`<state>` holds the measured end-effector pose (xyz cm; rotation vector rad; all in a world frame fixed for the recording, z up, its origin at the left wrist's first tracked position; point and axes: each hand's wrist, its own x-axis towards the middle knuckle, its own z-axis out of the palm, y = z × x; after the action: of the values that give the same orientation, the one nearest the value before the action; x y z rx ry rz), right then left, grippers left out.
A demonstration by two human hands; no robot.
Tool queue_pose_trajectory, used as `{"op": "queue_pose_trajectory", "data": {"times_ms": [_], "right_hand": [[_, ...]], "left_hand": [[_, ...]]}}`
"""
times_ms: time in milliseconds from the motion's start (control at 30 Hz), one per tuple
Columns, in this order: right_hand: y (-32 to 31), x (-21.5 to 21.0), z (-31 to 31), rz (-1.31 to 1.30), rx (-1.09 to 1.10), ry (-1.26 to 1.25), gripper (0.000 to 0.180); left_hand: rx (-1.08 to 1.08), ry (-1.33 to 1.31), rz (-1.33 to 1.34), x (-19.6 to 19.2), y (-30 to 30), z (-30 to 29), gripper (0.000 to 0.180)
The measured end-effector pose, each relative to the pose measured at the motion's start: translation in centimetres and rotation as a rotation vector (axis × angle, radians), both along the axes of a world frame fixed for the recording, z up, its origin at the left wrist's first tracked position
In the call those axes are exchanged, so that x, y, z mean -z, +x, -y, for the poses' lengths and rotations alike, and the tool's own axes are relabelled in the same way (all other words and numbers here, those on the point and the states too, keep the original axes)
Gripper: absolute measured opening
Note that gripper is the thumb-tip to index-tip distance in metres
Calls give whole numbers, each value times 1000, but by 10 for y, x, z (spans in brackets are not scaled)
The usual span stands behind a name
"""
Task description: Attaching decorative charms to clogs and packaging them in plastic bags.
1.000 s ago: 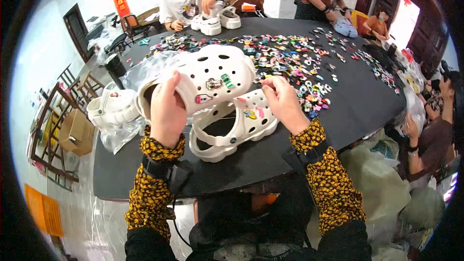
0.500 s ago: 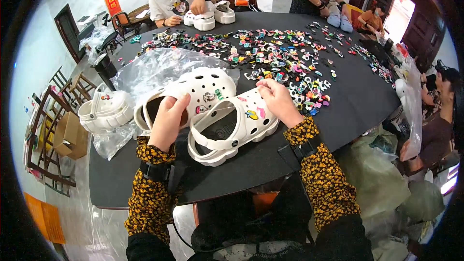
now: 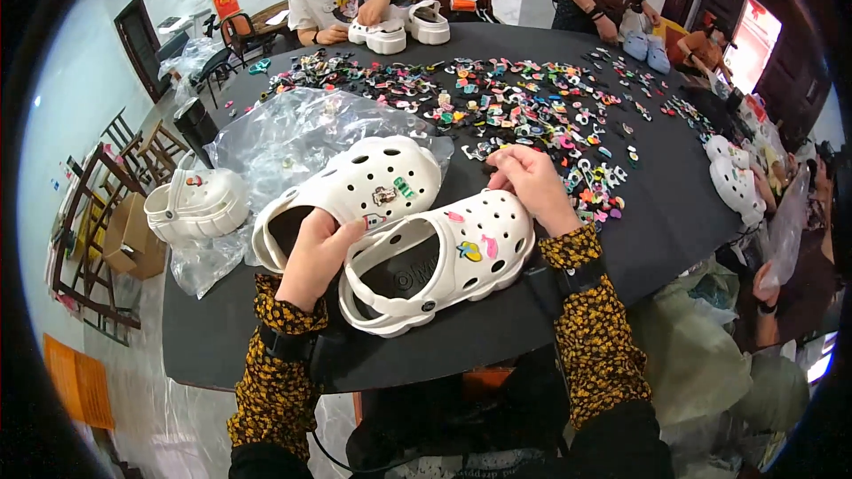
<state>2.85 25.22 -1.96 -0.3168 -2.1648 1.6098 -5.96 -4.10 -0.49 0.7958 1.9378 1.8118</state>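
Left hand (image 3: 315,253): closed on the opening edge of the rear clog (image 3: 342,200), thumb along the outside of the upper, other fingers mostly hidden. Rear clog: white, located just behind and to the left of the front clog (image 3: 451,270), partly covered by it in view. Fitted with a green charm (image 3: 403,188), a brown-and-silver charm (image 3: 383,196) and a red bottle-shaped charm (image 3: 374,222).

Right hand (image 3: 494,176): fingers curled inward, thumb and fingertips close together, positioned at the toe of the front clog. Contact with the toe, or any small part pinched: cannot be determined.

Front clog, reference item: white, sole down on the black bench (image 3: 399,364), toe to the right, strap lowered toward the heel. Fitted with a yellow-and-blue flip-flop-shaped charm (image 3: 469,251) and two pink charms (image 3: 489,247).

Outward from the front clog:
- Behind and left, beyond the rear clog: crumpled clear plastic bag (image 3: 297,129).
- Well to the left: third white clog (image 3: 200,204).
- Behind: wide scatter of loose multicoloured charms (image 3: 524,102).
- Far behind: white clogs (image 3: 382,37) at a co-worker's hands.
- Far behind and right: light-blue clogs (image 3: 646,51).
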Motion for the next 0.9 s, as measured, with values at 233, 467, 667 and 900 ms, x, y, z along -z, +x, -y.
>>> {"op": "queue_pose_trajectory", "data": {"times_ms": [233, 467, 667, 900], "right_hand": [[10, 1, -29, -263, 252, -305, 17], [12, 14, -57, -398, 550, -50, 12], [4, 35, -58, -278, 600, 307, 11], [8, 42, -57, -107, 620, 520, 12]], "left_hand": [[-49, 26, -1, 6, -2, 0, 37], [-65, 92, 55, 7, -2, -4, 37], [-49, 76, 59, 5, 1, -3, 40], [-120, -8, -67, 5, -14, 10, 32]]}}
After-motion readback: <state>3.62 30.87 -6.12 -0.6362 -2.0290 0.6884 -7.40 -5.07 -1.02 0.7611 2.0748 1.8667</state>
